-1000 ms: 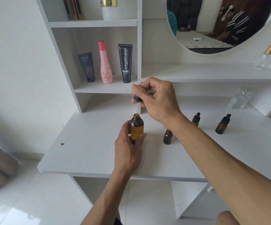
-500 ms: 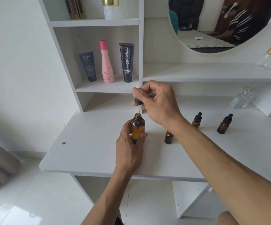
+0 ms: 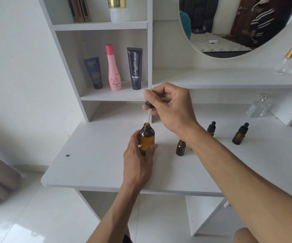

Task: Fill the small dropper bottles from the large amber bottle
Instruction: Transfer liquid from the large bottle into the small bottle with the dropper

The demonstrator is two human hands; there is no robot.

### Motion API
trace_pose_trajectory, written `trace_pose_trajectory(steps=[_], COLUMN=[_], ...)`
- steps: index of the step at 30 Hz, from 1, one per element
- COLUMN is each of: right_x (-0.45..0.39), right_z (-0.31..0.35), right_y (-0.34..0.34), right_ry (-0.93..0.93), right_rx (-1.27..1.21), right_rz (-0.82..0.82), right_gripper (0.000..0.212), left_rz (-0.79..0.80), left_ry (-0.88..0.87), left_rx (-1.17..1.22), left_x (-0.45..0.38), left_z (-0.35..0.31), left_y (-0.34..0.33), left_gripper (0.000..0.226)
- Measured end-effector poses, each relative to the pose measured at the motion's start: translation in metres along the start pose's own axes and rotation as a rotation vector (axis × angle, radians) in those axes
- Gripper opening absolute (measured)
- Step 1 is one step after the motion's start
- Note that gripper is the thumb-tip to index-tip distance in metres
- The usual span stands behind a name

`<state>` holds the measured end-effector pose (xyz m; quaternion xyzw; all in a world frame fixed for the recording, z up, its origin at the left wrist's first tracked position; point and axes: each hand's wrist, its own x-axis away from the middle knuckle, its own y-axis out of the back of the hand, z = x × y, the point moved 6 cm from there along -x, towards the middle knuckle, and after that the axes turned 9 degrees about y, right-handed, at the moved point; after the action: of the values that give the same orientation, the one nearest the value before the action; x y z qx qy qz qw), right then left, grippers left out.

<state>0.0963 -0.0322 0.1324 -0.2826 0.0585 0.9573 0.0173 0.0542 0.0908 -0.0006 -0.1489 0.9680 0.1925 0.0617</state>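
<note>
The large amber bottle (image 3: 147, 137) stands open on the white desk (image 3: 96, 155), and my left hand (image 3: 139, 158) grips its lower body. My right hand (image 3: 171, 109) pinches the black cap of a glass dropper (image 3: 148, 113) just above it; the pipette tip sits at the bottle's mouth. An uncapped small amber bottle (image 3: 180, 147) stands just right of the large one, partly behind my right wrist. Two capped small dropper bottles stand farther right, one (image 3: 211, 128) close to my forearm and one (image 3: 239, 135) apart from it.
Three cosmetic containers, a dark tube (image 3: 93, 72), a pink bottle (image 3: 114, 68) and a black tube (image 3: 135, 68), stand on the shelf behind. A clear glass perfume bottle (image 3: 259, 106) sits at the desk's back right. A round mirror (image 3: 229, 27) hangs above.
My right hand has held the dropper over the large bottle's mouth throughout, with the pipette shifting only slightly. My left hand keeps its grip on the bottle.
</note>
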Motion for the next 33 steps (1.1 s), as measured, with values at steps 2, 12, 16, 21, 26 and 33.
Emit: trace_pose_trajectory(steps=[2, 12, 16, 21, 26, 33], right_x=[-0.001, -0.006, -0.003, 0.003, 0.013, 0.024], right_z=[0.006, 0.027, 0.026, 0.018, 0.005, -0.009], right_y=[0.004, 0.025, 0.043, 0.069, 0.090, 0.100], right_ry=[-0.004, 0.019, -0.002, -0.035, -0.063, -0.085], right_rx=[-0.045, -0.156, -0.160, -0.113, -0.047, -0.003], right_rz=[-0.019, -0.117, -0.151, -0.188, -0.219, -0.223], right_gripper=[0.017, 0.014, 0.020, 0.019, 0.021, 0.012], left_rz=[0.000, -0.002, -0.005, -0.005, -0.006, 0.001], left_ry=[-0.003, 0.025, 0.027, 0.028, 0.043, 0.050], left_rx=[-0.003, 0.001, -0.006, -0.007, 0.006, 0.000], left_x=[0.000, -0.001, -0.001, 0.000, 0.000, 0.001], left_z=[0.000, 0.002, 0.002, 0.002, 0.003, 0.002], left_y=[0.000, -0.001, -0.001, -0.001, -0.001, -0.001], left_gripper=[0.045, 0.046, 0.046, 0.046, 0.046, 0.047])
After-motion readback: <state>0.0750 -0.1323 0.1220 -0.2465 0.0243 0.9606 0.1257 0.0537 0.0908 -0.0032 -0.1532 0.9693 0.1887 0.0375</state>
